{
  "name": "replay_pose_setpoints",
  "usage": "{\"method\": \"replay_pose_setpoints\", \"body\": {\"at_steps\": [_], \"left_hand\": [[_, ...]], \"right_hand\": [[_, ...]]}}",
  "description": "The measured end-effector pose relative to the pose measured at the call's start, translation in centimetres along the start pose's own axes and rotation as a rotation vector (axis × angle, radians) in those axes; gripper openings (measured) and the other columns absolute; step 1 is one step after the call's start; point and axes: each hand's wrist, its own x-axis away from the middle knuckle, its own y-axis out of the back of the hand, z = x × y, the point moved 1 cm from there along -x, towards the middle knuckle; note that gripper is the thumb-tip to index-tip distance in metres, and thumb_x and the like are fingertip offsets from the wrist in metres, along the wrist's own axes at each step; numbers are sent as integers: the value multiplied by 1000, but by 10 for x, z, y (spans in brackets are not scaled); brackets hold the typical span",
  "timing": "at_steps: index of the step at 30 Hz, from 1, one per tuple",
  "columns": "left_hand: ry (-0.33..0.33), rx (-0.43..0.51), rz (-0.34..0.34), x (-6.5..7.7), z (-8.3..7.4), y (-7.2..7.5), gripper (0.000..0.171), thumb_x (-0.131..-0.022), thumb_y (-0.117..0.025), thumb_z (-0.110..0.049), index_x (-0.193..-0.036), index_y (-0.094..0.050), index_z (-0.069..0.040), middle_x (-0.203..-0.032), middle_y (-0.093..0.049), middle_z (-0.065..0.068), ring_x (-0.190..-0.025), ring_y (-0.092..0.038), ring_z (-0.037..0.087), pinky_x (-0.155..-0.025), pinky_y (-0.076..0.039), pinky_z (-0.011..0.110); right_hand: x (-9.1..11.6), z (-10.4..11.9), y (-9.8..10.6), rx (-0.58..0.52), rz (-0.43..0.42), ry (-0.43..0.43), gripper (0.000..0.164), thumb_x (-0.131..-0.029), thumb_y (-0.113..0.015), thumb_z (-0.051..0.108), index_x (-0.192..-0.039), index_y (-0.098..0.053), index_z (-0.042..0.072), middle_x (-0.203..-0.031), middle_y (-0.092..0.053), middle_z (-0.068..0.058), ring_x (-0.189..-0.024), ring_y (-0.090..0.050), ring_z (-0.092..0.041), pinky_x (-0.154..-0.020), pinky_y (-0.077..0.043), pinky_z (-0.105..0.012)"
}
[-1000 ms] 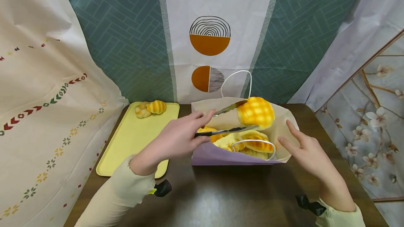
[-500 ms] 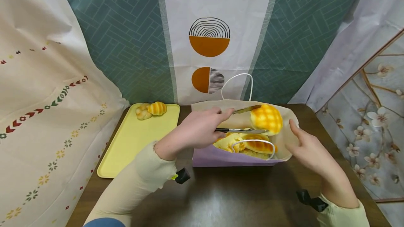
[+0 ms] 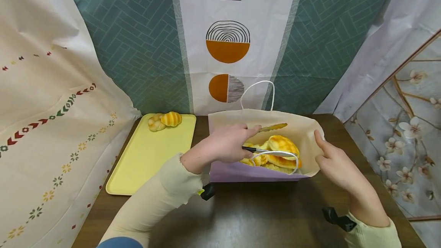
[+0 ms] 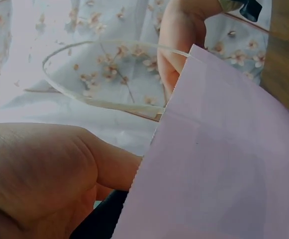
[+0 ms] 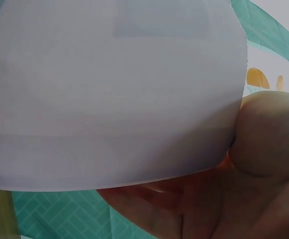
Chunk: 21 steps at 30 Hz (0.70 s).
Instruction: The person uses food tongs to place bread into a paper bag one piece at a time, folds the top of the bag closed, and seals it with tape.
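Observation:
My left hand (image 3: 229, 142) holds a pair of tongs (image 3: 273, 127) over the open mouth of a lilac paper bag (image 3: 251, 171). The tong arms stand apart, the lower one lying across a round bun with a grid-patterned yellow top (image 3: 283, 144). That bun rests on several other breads inside the bag. My right hand (image 3: 339, 163) grips the bag's right rim, with thumb and fingers on either side of the paper. From the left wrist, the bag's outer wall (image 4: 224, 149) covers the tong tips. In the right wrist view the paper (image 5: 109, 89) hides part of the fingers (image 5: 149, 206).
On the dark wooden table (image 3: 248, 217), a yellow tray (image 3: 148, 160) lies left of the bag. A ridged roll (image 3: 171, 118) and a paler knotted bun (image 3: 156, 123) sit at its far end. White cord handles (image 3: 256, 82) rise from the bag. Patterned cloths hang around the table.
My left hand has moved right and the tongs have lowered into the bag. The grid-topped bun has left the tongs and come down on the breads. My right hand has closed on the rim.

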Motion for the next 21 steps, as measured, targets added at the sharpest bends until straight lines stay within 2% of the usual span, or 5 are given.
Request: {"method": "replay_pose_setpoints", "body": {"at_steps": [5, 8, 17, 19, 21], "left_hand": [[-12, 36, -6, 6, 4, 1, 77, -91, -72, -35, -157, -34, -24, -139, -54, 1, -120, -52, 16, -97, -45, 36], [-10, 37, -19, 8, 4, 2, 77, -91, -71, -36, -157, -34, -24, -140, -53, 0, -122, -51, 16, -97, -46, 36], [-36, 91, -126, 13, 9, 1, 77, -90, -71, -38, -156, -34, -24, -122, -59, -3, -103, -53, 12, -84, -47, 31], [-40, 105, -145, 14, 12, -1, 77, -90, -71, -38, -156, -33, -25, -118, -59, -3, -99, -53, 12, -80, -47, 30], [-43, 135, -163, 15, 14, -1, 77, -90, -72, -38, -156, -34, -25, -115, -59, -3, -96, -54, 12, -76, -48, 29]], "right_hand": [[0, 0, -2, -12, 4, 14, 67, -97, -39, 6, -158, -11, 6, -163, -13, -14, -142, -26, -37, -111, -24, -33], [0, -1, -2, -15, 10, 2, 66, -98, -38, 7, -158, -10, 7, -163, -12, -13, -143, -24, -37, -112, -23, -42], [-2, -2, -4, 6, 3, 2, 65, -99, -37, 7, -159, -11, 7, -163, -14, -14, -142, -26, -37, -110, -26, -48], [-3, -2, -4, 16, -1, 7, 65, -99, -38, 8, -159, -12, 7, -162, -15, -14, -141, -28, -37, -109, -28, -45], [-3, -2, -4, 27, -9, 14, 64, -100, -39, 9, -158, -13, 6, -162, -17, -15, -139, -32, -35, -105, -30, -34]]}}
